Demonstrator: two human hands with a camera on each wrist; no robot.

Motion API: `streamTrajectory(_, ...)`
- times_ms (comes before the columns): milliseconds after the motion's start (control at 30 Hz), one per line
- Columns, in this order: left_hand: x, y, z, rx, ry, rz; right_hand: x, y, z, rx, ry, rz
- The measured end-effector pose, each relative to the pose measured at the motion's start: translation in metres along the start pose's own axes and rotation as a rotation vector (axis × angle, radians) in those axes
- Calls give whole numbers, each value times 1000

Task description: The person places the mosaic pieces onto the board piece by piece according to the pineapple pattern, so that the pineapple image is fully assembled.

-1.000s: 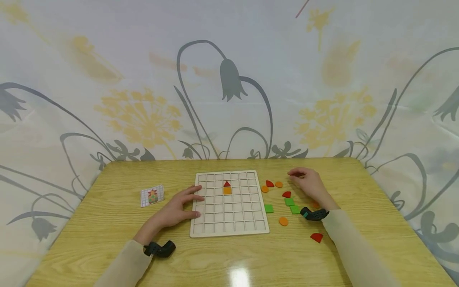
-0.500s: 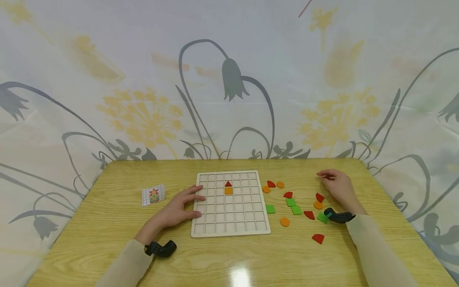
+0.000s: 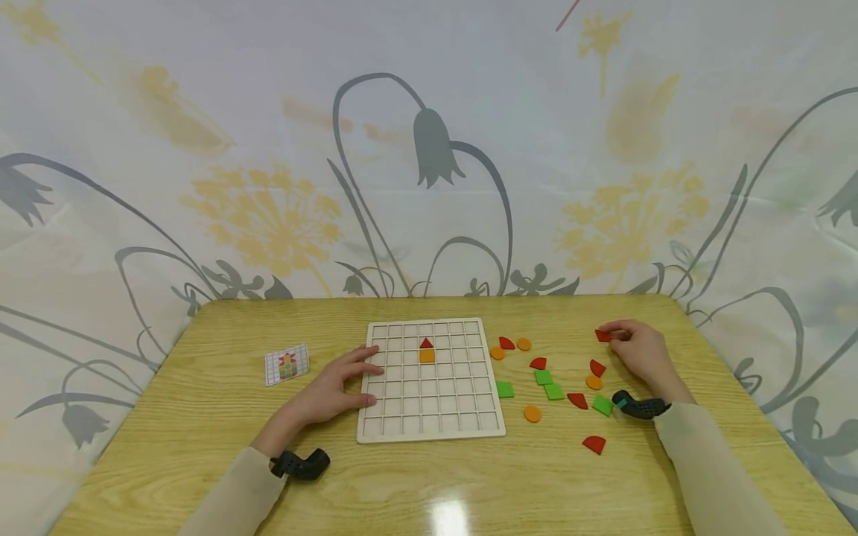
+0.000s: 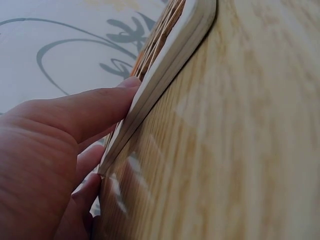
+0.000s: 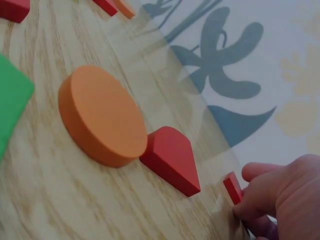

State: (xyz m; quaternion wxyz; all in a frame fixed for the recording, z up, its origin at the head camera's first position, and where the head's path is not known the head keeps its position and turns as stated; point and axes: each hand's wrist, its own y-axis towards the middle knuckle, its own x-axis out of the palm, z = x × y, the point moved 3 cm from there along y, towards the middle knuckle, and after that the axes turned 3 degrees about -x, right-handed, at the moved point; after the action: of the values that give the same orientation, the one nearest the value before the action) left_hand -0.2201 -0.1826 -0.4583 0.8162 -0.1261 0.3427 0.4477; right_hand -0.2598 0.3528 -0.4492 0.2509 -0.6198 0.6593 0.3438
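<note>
My left hand (image 3: 331,387) rests at the left edge of a pale grid board (image 3: 465,404), fingers spread over its rim; the left wrist view shows the thumb on the board's edge. A red triangle tile (image 3: 426,343) sits in the grid directly above an orange square tile (image 3: 427,356). At the right of the table, my right hand (image 3: 640,353) pinches a red tile (image 3: 603,336) between thumb and fingers, partly covering it. Close to that hand lie a red quarter-circle tile (image 3: 597,368) and an orange round tile (image 5: 105,117), both large in the right wrist view.
Several loose tiles lie between board and right hand, among them a green square (image 3: 602,405), an orange disc (image 3: 532,414) and a red quarter circle (image 3: 594,444). A small pattern card (image 3: 287,365) lies left of the board. A printed curtain (image 3: 429,223) hangs behind the table.
My right hand has moved right, away from near the board's far corner, uncovering several tiles, and now pinches a red tile. The left hand stays at the board's edge.
</note>
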Motion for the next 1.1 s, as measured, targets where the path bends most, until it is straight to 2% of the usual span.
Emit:
streamTrajectory(433,-1,-1,2,0,2,5,5,3,-15,-100,8,-67)
streamTrajectory(533,0,-2,3,24,22,19,7,5,-21,-124,1,-85)
streamTrajectory(667,0,-2,3,31,26,25,13,6,-30,-117,15,-119)
streamTrajectory(867,0,-1,1,8,10,5,28,9,-51,-124,68,-148)
streamTrajectory(1100,0,0,0,7,5,9,57,10,-82,-238,77,-168)
